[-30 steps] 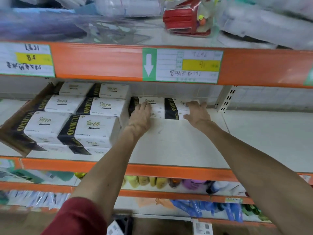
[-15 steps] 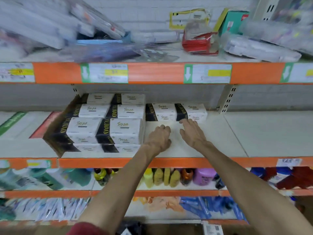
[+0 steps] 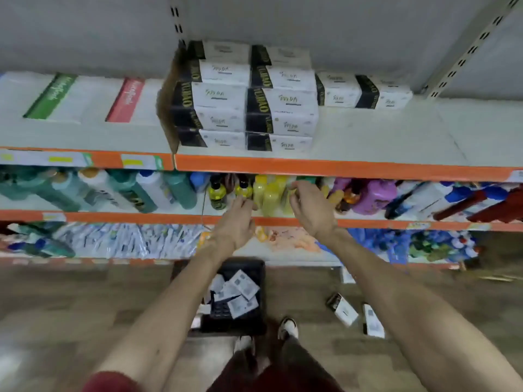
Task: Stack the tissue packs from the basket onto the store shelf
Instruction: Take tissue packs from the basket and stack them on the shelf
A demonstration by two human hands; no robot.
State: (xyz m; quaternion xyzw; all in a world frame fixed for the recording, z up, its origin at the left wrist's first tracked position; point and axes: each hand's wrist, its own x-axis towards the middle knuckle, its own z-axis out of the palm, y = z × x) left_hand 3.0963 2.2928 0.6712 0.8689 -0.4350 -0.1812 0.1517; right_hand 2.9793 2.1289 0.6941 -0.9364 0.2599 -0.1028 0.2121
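Note:
White tissue packs with black ends (image 3: pixel 243 100) stand stacked on the grey store shelf (image 3: pixel 368 142). Two more packs (image 3: pixel 365 91) sit in a single layer to the right of that stack. A black basket (image 3: pixel 235 304) rests on the floor below, with several packs (image 3: pixel 240 292) in it. My left hand (image 3: pixel 236 224) and my right hand (image 3: pixel 310 210) hang in mid-air in front of the lower shelves, fingers loosely curled, holding nothing. Both are well above the basket.
Two loose packs (image 3: pixel 343 308) (image 3: pixel 373 323) lie on the wooden floor right of the basket. Bottles (image 3: pixel 268 193) fill the shelf under the tissue shelf. My shoes (image 3: pixel 287 328) stand beside the basket. White boxes with green and red stripes (image 3: pixel 85 100) lie left of the stack.
Both hands have left the two packs on the shelf and dropped down towards the floor. The view has tilted down, bringing the basket into sight.

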